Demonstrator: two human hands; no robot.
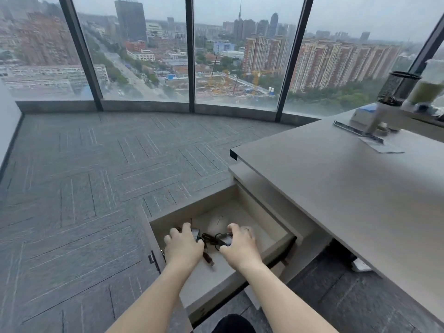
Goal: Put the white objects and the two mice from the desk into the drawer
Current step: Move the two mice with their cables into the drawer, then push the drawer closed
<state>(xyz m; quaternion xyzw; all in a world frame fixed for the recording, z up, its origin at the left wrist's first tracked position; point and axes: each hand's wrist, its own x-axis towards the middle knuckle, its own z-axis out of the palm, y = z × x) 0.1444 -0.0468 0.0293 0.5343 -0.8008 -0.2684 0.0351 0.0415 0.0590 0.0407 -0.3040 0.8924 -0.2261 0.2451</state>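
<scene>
A: Both arms are down in the open drawer below the counter, and each hand covers a mouse.

B: The left hand is curled over one dark mouse near the drawer's left wall, fingers wrapped round it.

A: And the right hand is clamped on the other mouse, thumb on its near side, fingers over the top. Both mice sit low, on or just above the drawer floor; I cannot tell which.

B: Between the hands there is a tangle of black cable, and a plug end lies on the drawer floor just beside the left wrist.

A: Any white items in there?

B: Something pale sits towards the drawer's back, too blurred to make out.

A: Up top, the counter's near half is bare grey. At its far right corner stand a black mesh cup and a blue and white box, with a metal strip lying near them.
</scene>
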